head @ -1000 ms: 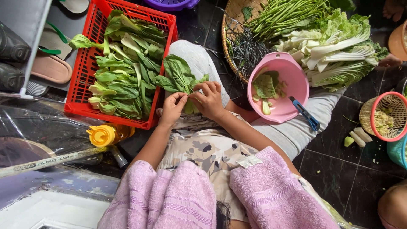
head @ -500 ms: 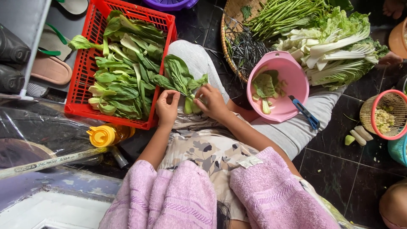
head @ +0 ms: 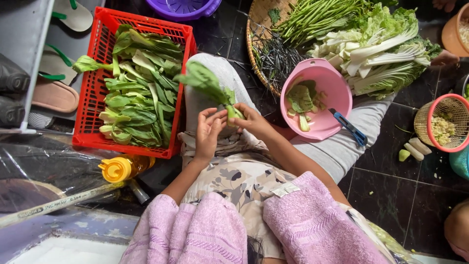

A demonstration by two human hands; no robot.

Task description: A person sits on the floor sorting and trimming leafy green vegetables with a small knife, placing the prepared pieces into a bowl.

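Since half a second ago my hands have drawn closer together and the leafy green vegetable stalk (head: 210,85) has swung up, leaves now pointing toward the red crate instead of lying spread across my knee.

Head view, the only one. My right hand (head: 251,120) is curled shut around the pale stem end of the stalk, thumb and fingers pinching it. My left hand (head: 209,131) is half open, fingers bent, fingertips touching the stem base just beside the right hand; whether it actually grips I cannot tell. The stalk sits over my grey-trousered knee (head: 215,73), tilted up to the left.

Counts: one red plastic slatted crate (head: 93,112) to my left, heaped with loose green leaves. One pink plastic bowl (head: 325,93) on my right leg, holding a few leaf trimmings. One blue-handled knife (head: 348,126) lying against the bowl's rim. One round woven tray (head: 259,29) with long green stems and white-ribbed cabbage. One small red-rimmed basket (head: 442,122) at far right. One yellow-capped bottle (head: 122,167) below the crate. One purple basket (head: 188,7) at the top edge. Two green-strapped sandals (head: 56,63) top left.
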